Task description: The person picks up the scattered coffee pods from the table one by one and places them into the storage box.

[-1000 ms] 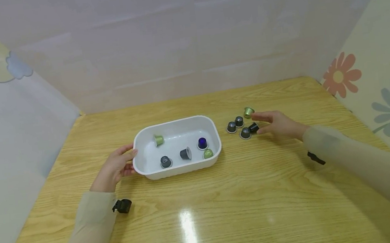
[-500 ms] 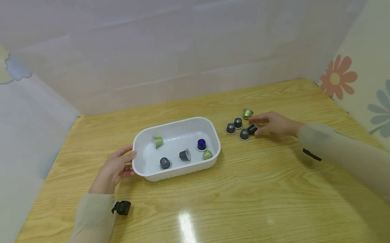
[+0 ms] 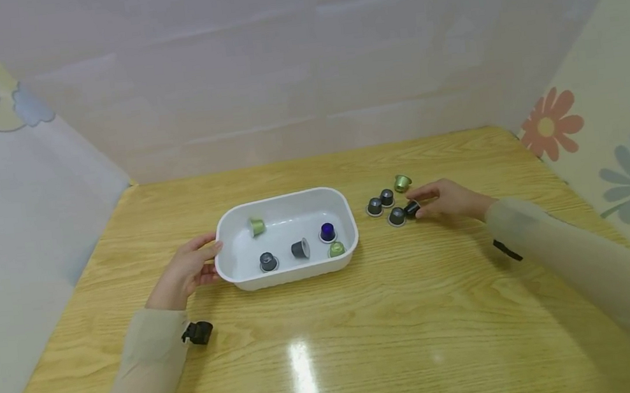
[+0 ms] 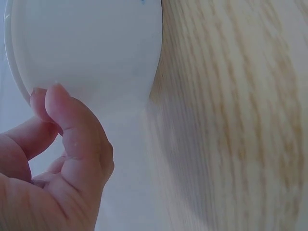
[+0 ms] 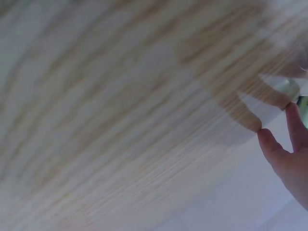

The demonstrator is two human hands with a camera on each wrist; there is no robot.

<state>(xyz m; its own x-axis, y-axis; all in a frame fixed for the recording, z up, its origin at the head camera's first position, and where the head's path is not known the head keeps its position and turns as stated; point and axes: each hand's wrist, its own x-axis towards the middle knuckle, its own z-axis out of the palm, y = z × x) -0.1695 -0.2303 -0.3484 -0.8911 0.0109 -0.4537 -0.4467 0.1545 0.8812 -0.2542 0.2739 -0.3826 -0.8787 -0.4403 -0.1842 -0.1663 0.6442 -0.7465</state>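
In the head view my left hand (image 3: pixel 182 274) grips the left end of a white plastic bin (image 3: pixel 289 277); the left wrist view shows the fingertips on the rim. To the right of the bin my right hand (image 3: pixel 448 198) holds a black coffee capsule (image 3: pixel 412 209), lying on its side, between thumb and finger. Right beside it stands a dark grey capsule (image 3: pixel 396 216), with two more grey capsules (image 3: pixel 375 206) behind. A gold-green capsule (image 3: pixel 402 183) is tipped over beyond the index finger. In the right wrist view the fingertips meet the glossy table; the held capsule is hidden there.
Inside the bin are a purple capsule (image 3: pixel 327 232), two light green capsules (image 3: pixel 257 226) and two grey capsules (image 3: pixel 268 261), some upright, some on their sides. The wooden table (image 3: pixel 376 337) ends at a pale back wall (image 3: pixel 304 95), with decorated side walls.
My right thumb and fingers have drawn in around the black capsule, which has turned slightly and shifted a little toward the hand. The left hand and the bin have stayed put.
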